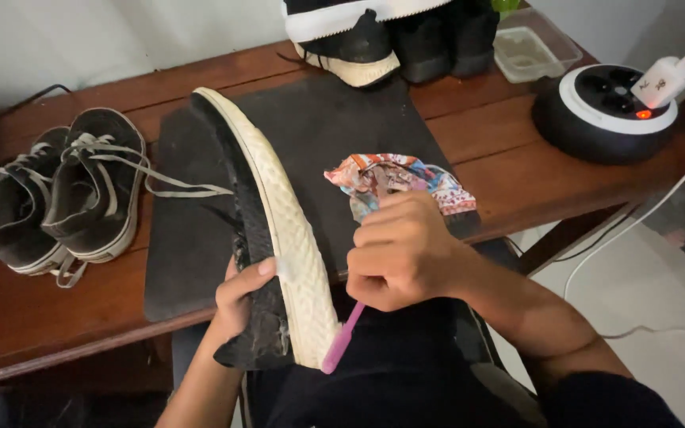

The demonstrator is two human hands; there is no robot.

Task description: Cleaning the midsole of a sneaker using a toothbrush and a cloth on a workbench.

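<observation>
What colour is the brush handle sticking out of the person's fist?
Pink-purple: the brush handle pokes from the right hand in the head view.

Dim, warm indoor light, soft shadows, slightly soft focus, brighter at the upper wall.

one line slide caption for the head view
Left hand grips a black shoe sole-up; right hand holds a pink toothbrush.
</observation>
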